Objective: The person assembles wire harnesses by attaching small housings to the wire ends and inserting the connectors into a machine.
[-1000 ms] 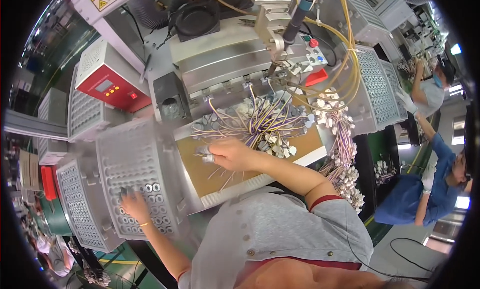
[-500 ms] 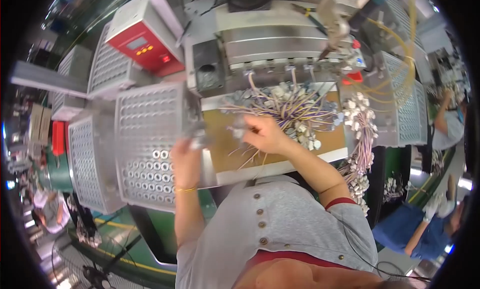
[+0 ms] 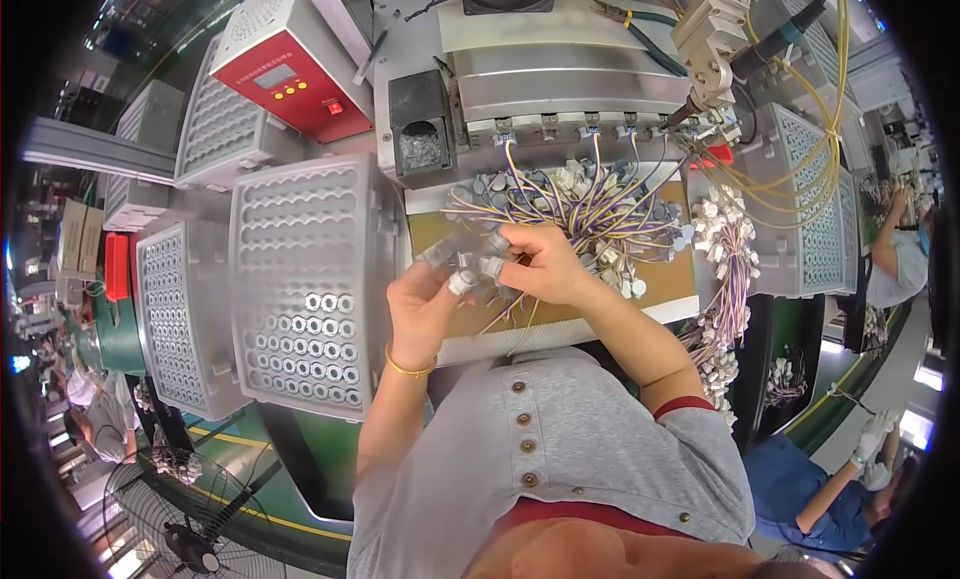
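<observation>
Head view, looking down: a seated or standing person's two bare hands meet in front of the chest, over a brown board (image 3: 660,291). The left hand (image 3: 415,304) and right hand (image 3: 540,264) curl toward each other, pale covers on some fingertips. A small pale piece (image 3: 464,262) shows between them; blur hides which hand grips it, or how firmly. Holding them this close probably lets one hand steady what the other works.

Just beyond, a bundle of purple and yellow wires (image 3: 590,224) fans over the board. Some wires run up to a metal fixture (image 3: 560,99), which seems to keep their ends in a spaced row. A grey tray (image 3: 300,244) of metal rings (image 3: 312,344) sits beside the left hand, likely for short reaching.
</observation>
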Demonstrator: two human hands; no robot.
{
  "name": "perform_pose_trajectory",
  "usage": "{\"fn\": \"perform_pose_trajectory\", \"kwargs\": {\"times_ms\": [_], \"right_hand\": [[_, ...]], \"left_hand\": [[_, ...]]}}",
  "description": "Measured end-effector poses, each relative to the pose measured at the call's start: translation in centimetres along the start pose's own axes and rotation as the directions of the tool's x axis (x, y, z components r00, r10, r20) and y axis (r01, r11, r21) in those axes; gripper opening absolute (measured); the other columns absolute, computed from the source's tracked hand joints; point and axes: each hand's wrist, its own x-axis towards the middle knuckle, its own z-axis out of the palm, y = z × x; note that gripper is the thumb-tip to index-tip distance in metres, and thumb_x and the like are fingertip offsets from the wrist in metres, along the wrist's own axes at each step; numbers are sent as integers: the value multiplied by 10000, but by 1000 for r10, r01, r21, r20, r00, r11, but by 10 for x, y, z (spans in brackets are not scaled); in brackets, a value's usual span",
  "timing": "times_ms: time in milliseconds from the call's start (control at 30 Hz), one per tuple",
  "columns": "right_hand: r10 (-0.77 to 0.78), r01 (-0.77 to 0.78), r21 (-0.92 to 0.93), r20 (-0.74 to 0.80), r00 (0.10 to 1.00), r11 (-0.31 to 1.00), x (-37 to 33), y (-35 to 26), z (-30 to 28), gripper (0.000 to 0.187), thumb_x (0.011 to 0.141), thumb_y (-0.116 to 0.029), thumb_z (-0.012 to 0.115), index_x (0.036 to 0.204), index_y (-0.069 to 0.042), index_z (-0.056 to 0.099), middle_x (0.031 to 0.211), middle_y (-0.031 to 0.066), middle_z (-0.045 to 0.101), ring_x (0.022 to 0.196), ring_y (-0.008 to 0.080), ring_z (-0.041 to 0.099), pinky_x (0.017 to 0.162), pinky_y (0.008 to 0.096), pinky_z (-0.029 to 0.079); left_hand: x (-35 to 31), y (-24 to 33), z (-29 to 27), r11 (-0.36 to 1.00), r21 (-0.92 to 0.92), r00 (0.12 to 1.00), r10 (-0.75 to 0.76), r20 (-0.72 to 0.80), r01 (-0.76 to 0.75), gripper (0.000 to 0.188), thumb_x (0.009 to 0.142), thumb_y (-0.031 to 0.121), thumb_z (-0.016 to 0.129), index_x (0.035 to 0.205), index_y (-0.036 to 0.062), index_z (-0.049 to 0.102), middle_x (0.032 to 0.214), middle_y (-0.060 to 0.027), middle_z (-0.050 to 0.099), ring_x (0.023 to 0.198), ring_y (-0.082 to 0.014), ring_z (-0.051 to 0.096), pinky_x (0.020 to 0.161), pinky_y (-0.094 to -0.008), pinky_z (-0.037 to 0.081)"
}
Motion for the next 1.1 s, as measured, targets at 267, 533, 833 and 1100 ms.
{"fn": "perform_pose_trajectory", "kwargs": {"times_ms": [267, 533, 833, 1100], "right_hand": [[-65, 65, -8, 10, 998, 998, 1, 1, -6, 87, 734, -63, 607, 727, -10, 539, 563, -19, 499, 506, 22, 447, 433, 193, 348], [-95, 98, -75, 38, 995, 992, 0, 8, -12, 79, 713, -60, 605, 708, -19, 537, 535, -15, 490, 481, 18, 429, 410, 195, 337], [-132, 146, -181, 85, 988, 973, 1, 1, -15, 65, 681, -34, 592, 713, -8, 542, 539, -5, 480, 480, 23, 422, 411, 199, 343], [32, 4, -263, 133, 991, 965, -5, 11, -2, 159, 661, -112, 582, 800, -35, 570, 627, 37, 544, 570, 75, 510, 478, 238, 407]], "left_hand": [[-1, 0, 0, 999, 46, 1000, -15, 10, 15, 294, 777, 37, 599, 1034, -83, 521, 859, -73, 588, 661, -105, 531, 569, -223, 449], [-1, 0, -4, 997, 67, 999, -28, 35, 26, 312, 784, 16, 583, 1068, -88, 503, 872, -77, 582, 702, -109, 541, 594, -232, 462], [-1, -1, -1, 998, 15, 988, 58, 143, -61, 342, 770, -7, 589, 1095, -69, 504, 983, -91, 563, 801, -123, 537, 660, -242, 459], [-2, 0, 1, 989, 150, 999, -9, -35, 14, 233, 762, -13, 581, 994, -40, 577, 920, -78, 590, 783, -116, 550, 652, -226, 454]]}}
